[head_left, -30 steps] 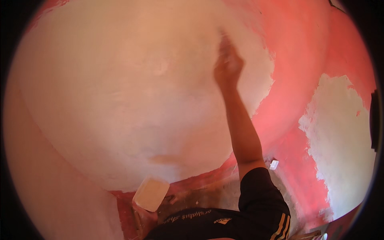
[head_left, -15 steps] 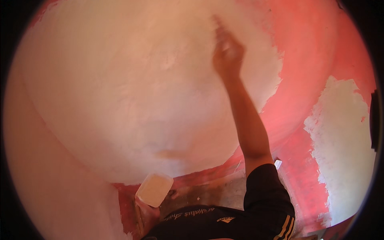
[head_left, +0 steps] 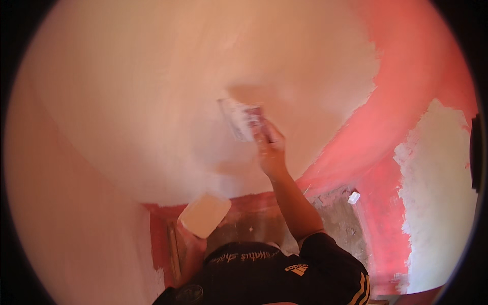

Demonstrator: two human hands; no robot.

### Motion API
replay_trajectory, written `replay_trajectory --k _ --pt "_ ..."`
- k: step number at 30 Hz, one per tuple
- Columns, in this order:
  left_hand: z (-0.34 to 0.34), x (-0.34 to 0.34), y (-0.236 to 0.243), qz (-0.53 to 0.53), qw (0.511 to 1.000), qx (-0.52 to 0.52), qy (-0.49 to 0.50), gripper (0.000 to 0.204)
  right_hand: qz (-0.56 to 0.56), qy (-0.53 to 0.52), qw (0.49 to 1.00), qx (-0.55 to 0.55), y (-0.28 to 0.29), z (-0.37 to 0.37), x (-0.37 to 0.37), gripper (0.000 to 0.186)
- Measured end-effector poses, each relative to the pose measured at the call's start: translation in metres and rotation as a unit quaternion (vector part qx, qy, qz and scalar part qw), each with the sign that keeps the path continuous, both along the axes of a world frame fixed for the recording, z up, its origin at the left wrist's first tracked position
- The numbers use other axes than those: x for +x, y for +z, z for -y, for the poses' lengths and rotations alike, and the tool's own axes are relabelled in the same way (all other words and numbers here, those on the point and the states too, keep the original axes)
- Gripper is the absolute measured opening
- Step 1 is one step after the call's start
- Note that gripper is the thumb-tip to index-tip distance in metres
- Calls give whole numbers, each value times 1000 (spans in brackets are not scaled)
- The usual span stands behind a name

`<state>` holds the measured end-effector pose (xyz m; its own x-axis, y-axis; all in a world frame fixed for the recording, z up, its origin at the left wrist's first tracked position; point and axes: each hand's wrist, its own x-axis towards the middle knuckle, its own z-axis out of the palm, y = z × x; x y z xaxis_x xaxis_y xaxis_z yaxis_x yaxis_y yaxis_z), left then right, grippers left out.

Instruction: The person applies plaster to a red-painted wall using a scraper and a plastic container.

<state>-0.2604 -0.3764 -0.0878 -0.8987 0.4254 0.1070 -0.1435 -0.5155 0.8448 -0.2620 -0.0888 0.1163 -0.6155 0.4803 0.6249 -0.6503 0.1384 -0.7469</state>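
Right hand fingers gripping putty knife on white wall, left-hand fingers unclear, holding plaster board

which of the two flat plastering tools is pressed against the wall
The putty-smeared trowel in the right hand lies against the wall. The pale board at the left hand is held low, away from it.

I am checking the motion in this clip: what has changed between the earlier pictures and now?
The right hand swept its putty knife down and to the left across the white-coated wall, from high up to mid-height. The left hand stayed low, holding the flat white board. The red wall areas look unchanged.
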Motion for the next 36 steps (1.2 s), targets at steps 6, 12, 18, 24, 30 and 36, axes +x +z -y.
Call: replay_trajectory --k 6,12,18,24,30,36 --pt "-24 19 9 83 992 44 85 75 25 101 956 -274 -36 -10 65 40" --pt "-92 31 21 150 981 126 -16 62 104 -18 983 -151 -54 -68 125 36" --pt "-161 56 50 213 976 42 6 65 172 -40 976 130 -38 -113 193 29" --pt "-222 92 57 243 959 71 -130 66 201 2 927 318 -37 -145 203 30" --pt "-258 124 54 285 947 13 -151 69 264 61 869 415 -51 -169 211 32" --pt "-283 138 41 303 939 7 -165 69 319 128 858 382 -83 -198 210 35"
